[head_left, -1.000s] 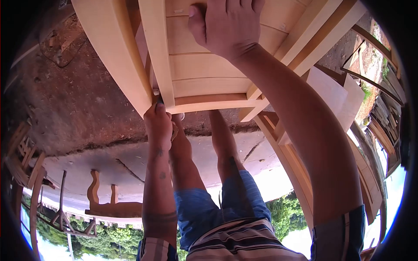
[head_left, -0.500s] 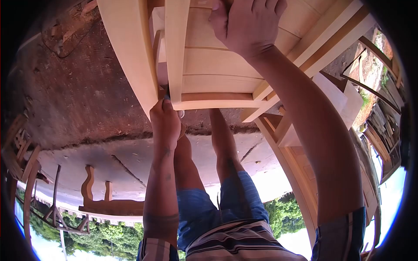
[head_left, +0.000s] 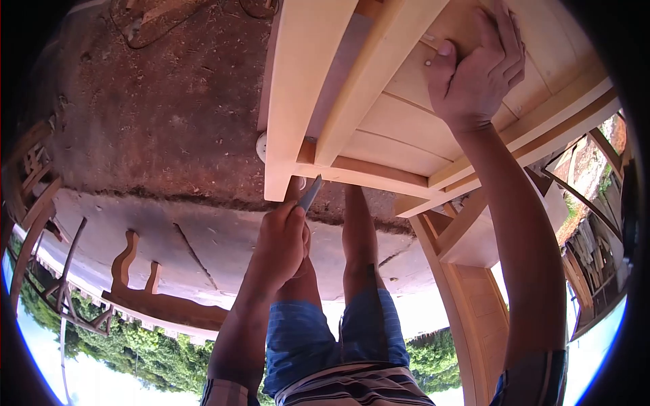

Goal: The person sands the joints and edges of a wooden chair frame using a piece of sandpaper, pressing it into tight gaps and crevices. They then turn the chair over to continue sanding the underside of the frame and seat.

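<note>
My left hand (head_left: 281,240) is wrapped round the handle of a knife (head_left: 310,193); its grey blade points up toward the lower rail of a pale wooden furniture frame (head_left: 379,174). A small space shows between the blade tip and the rail. The handle is hidden in my fist. My right hand (head_left: 477,78) lies open on the slatted wooden panel (head_left: 406,128), thumb apart from the fingers. To the left of the panel runs a thick wooden leg (head_left: 298,88), with a narrower rail (head_left: 379,74) beside it.
A round white object (head_left: 261,147) shows behind the leg. Another wooden furniture piece (head_left: 467,304) stands at the lower right. A curvy cut wooden part (head_left: 162,302) is at the lower left. Scrap wood (head_left: 596,223) is piled at the far right, over a dirt-stained floor (head_left: 162,122).
My left hand has drawn the knife out of the gap between the leg and rail, down and right. The furniture and my right hand appear shifted right; that hand's fingers are more spread.
</note>
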Demonstrator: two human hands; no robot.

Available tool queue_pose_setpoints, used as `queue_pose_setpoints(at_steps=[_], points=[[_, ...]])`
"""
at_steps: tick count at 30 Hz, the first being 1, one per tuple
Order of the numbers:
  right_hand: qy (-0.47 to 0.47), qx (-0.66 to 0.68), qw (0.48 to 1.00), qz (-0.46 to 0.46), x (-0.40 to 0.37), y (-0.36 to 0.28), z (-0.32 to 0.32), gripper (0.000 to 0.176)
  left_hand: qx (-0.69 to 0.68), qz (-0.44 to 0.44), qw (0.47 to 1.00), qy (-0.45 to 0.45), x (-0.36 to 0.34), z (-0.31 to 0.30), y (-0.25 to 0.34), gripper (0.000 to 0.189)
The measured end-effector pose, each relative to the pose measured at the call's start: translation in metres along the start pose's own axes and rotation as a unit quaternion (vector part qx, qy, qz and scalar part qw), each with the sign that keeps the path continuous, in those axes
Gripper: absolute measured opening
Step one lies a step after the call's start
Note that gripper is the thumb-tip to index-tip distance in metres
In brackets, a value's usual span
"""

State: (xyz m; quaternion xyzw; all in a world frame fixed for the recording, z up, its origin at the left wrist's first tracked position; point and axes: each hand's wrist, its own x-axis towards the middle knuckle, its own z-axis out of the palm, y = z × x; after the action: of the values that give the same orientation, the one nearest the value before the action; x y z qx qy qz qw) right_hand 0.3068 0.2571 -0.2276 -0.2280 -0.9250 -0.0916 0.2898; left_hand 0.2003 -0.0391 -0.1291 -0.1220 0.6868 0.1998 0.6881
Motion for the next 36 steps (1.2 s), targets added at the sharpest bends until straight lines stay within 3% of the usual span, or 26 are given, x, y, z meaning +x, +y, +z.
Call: queue_pose_setpoints(at_steps=[4,8,13,21,25,30,32,36], points=[[-0.041,0.024,0.999,0.024,0.002,-0.011,-0.011,0.052,0.011,-0.039,0.999,0.014,-0.041,-0.03,-0.045,0.029],[-0.032,0.021,0.999,0.01,0.003,-0.009,-0.008,0.05,-0.046,-0.04,0.998,0.005,-0.028,-0.031,-0.074,0.037],[-0.033,0.015,0.999,-0.02,0.002,-0.004,-0.007,0.049,-0.123,0.012,0.992,-0.039,-0.016,-0.01,-0.088,0.039],[-0.069,0.054,0.996,-0.031,0.003,-0.005,-0.009,0.047,-0.191,-0.035,0.98,-0.034,-0.01,-0.021,-0.101,0.039],[-0.091,0.086,0.992,-0.008,0.001,-0.003,-0.012,0.051,-0.184,0.018,0.983,-0.008,0.001,-0.02,-0.112,0.043],[-0.086,0.087,0.992,0.003,0.0,-0.005,-0.011,0.053,-0.22,0.003,0.975,-0.04,0.003,-0.013,-0.117,0.041],[-0.144,0.056,0.988,-0.005,0.005,0.003,-0.022,0.053,-0.229,-0.004,0.972,-0.044,0.003,-0.012,-0.118,0.04],[-0.084,0.191,0.977,-0.044,-0.02,-0.026,-0.026,0.04,-0.225,0.005,0.974,-0.024,0.005,-0.01,-0.126,0.045]])
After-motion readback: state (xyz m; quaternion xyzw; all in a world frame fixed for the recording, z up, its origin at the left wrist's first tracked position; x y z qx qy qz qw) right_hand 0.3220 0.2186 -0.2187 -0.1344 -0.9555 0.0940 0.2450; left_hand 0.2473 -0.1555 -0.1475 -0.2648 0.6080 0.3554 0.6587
